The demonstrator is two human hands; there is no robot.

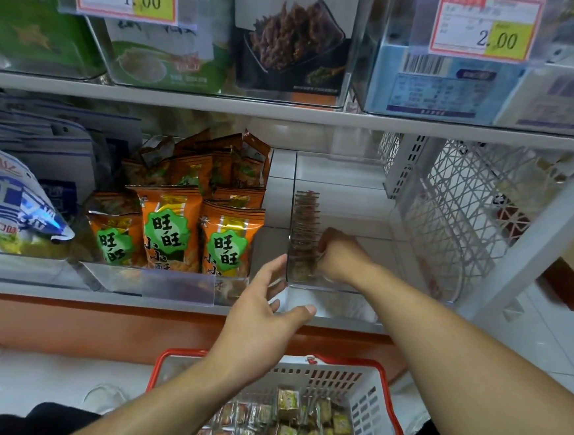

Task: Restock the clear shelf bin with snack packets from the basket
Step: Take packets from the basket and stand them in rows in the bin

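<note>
Snack packets (291, 434): small, flat, foil-wrapped squares, likely very light, crinkly and a bit slippery. They probably bend but don't break; best pinched by the flat faces or gathered as a small stack between thumb and fingers.

Clear shelf bin (335, 286) sits on the lower shelf, right of the orange snack bags (164, 228). It holds one upright row of packets (305, 232) pressed against its left wall, running near to far; the rest of the bin looks bare.

Right hand (339, 255) is inside the bin, fingers curled against the near end of the row. Whether it's pinching packets or only pushing them, I can't tell.

Left hand (264, 315) is open, fingers spread, holding nothing, fingertips at the bin's near-left corner outside the wall, apparently steadying it.

Basket (380, 406), white with red rim, sits on the floor below the shelf, with many loose packets piled in the bottom.
</note>
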